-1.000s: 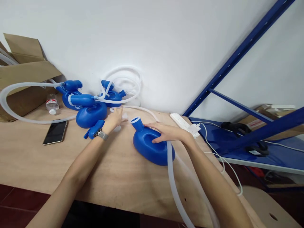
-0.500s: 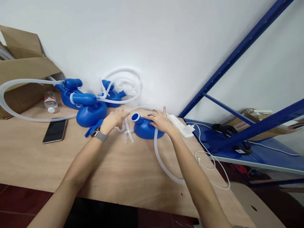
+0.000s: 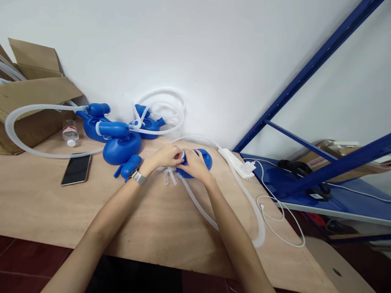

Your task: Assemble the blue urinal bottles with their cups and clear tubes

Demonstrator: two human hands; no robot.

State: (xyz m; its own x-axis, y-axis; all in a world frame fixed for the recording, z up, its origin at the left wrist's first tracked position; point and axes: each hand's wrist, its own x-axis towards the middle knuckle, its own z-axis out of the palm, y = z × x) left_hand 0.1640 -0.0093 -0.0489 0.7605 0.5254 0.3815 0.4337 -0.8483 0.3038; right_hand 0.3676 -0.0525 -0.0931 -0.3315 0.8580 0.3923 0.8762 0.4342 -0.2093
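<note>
A blue urinal bottle [image 3: 207, 158] lies on the wooden table, partly covered by my hands. My right hand [image 3: 195, 165] is wrapped over its neck end. At the bottle's mouth, my left hand [image 3: 169, 156] has its fingers curled in; a pale ring shows beside them, and what they pinch is hidden. A clear hose [image 3: 198, 205] runs from near the bottle under my right forearm. Short clear tube pieces [image 3: 170, 176] lie just below my left hand. Near my left wrist is a small blue bottle-shaped part [image 3: 131, 166].
Several blue bottles with hoses, one a blue bottle [image 3: 122, 148], stand at the back left. Left of them are a phone [image 3: 76, 169], a water bottle [image 3: 70, 132] and a cardboard box [image 3: 39, 95]. A white power strip [image 3: 238, 162] with cable and a blue shelf [image 3: 345, 183] are right.
My left hand has moved right to the bottle's mouth. My right hand has shifted left from the bottle's body to its neck. The hose's loop now shows right of my forearm.
</note>
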